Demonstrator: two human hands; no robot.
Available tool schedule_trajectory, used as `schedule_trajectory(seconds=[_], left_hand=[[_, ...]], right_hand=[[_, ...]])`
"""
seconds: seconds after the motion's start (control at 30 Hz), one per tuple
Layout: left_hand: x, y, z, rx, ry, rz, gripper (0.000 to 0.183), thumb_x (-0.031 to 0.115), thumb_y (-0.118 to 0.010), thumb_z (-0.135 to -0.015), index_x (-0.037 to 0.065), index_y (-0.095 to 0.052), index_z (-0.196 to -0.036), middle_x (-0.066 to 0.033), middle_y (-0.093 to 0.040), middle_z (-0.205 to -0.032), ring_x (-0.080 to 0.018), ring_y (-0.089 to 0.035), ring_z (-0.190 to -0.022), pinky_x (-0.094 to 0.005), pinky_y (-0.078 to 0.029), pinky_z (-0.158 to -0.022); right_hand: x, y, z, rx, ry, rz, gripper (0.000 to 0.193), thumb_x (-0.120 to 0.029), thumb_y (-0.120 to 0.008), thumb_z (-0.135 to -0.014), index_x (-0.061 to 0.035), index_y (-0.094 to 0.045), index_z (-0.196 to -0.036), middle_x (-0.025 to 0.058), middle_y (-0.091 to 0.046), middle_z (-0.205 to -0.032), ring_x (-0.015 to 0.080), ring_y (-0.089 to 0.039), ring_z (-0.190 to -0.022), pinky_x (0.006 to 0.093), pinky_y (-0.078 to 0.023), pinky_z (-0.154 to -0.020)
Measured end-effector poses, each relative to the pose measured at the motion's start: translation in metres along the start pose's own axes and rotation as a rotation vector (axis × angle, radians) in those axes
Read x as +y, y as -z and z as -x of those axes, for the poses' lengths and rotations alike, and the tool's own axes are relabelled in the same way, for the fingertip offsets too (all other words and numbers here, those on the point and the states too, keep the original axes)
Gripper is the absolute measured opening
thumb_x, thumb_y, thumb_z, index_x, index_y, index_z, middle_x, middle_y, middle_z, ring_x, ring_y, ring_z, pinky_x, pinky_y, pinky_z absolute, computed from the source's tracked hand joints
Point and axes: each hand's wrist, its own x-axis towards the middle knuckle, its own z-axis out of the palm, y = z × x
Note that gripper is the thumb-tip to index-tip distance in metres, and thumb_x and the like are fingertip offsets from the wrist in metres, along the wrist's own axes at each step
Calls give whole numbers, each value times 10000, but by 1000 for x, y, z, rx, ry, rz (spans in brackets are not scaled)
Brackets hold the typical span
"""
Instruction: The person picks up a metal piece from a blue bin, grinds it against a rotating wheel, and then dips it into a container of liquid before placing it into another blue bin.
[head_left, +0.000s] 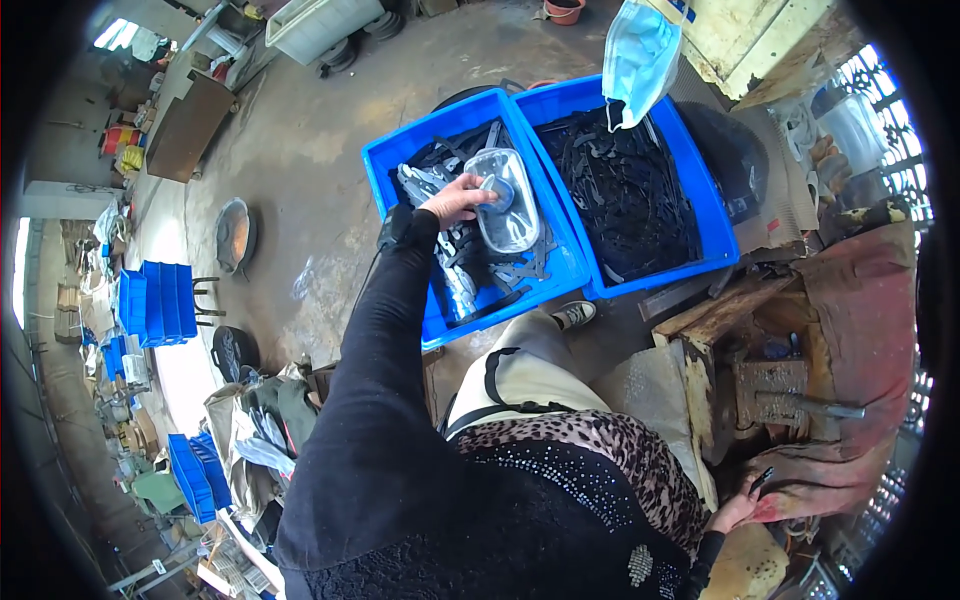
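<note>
I see the clear tub (513, 232) over the left bin (570, 265), long axis running away from me, just under my left hand's (457, 202) narrowed fingers, grip unclear, while my right hand (737, 508), well apart, seems to hold a dark tool (764, 478).

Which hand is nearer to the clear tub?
Left. The left hand is at the clear tub, over its left edge; the right hand is well away, lower right, beside the red cloth.

A stud-dotted black top (450, 510) goes with cream trousers (535, 368).
</note>
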Motion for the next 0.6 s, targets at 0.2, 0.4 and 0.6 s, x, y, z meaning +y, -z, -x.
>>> schedule_trajectory(seconds=[0.2, 0.4, 0.6], left_hand=[[-4, 2, -13, 90, -87, -143, 622, 424, -814, -644, 63, -612, -1109, -94, -581, -1099, -232, -507, -1085, -421, -388, -983], [91, 37, -4, 394, -443, -1011, 706, 451, -831, -552, 5, -667, -1075, -234, -484, -1146, -355, -520, -1052, -395, -477, -932], [142, 51, -21, 328, -437, -1526, 678, 399, -813, -554, 29, -648, -1098, -168, -498, -1199, -360, -494, -1115, -437, -453, -946]], right_hand=[[-28, -9, 14, 13, 50, 70, 471, -239, -581, -951, -1, -504, -1350, 116, -615, -1194, 193, -537, -1004, 289, -395, -939], [18, 5, -11, 0, 25, 75, 481, -242, -585, -952, -17, -495, -1368, 112, -615, -1191, 192, -541, -993, 296, -401, -935], [7, -4, -4, 32, 59, -42, 459, -254, -595, -949, 4, -537, -1324, 97, -631, -1153, 188, -548, -977, 302, -417, -912]])
